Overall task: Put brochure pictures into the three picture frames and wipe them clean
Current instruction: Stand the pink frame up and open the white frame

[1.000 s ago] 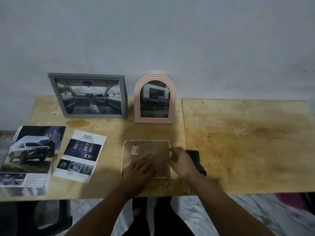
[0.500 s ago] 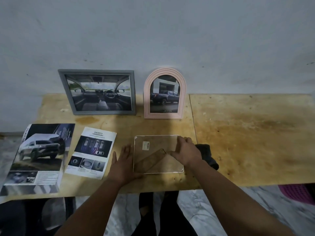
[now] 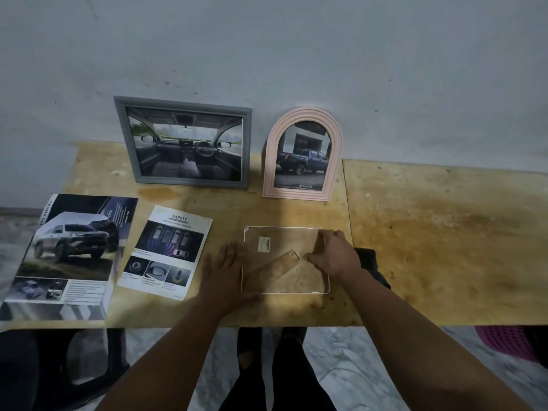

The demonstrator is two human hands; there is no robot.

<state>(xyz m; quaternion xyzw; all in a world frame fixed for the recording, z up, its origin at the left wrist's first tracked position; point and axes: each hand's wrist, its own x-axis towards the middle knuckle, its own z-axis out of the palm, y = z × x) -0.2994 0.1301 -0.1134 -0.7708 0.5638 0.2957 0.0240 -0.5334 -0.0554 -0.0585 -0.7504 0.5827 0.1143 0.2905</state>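
The third frame point(image 3: 286, 259) is lying face down near the front edge of the bench point(image 3: 444, 232), back up with its fold-out stand showing, which is probably so that the back can be opened for a picture. The left hand point(image 3: 226, 271) is lying flat with straight fingers against the frame's left edge, seemingly bracing it so it does not slide. The right hand point(image 3: 336, 256) is resting on the frame's right side with fingers curled over the backing, its grip apparently pinching at the stand or the backing board; exactly what it is catching is hard to tell.

Counting frames: three. The grey frame point(image 3: 185, 143) and the pink arched frame point(image 3: 302, 155) are standing against the wall, each already showing a car picture, likely set aside as filled. There are two printed pieces: a brochure point(image 3: 71, 256) and a loose safety page point(image 3: 169, 250), lying left of the hands within reach. One dark cloth point(image 3: 370, 262) is lying just behind the right hand, ready for wiping.
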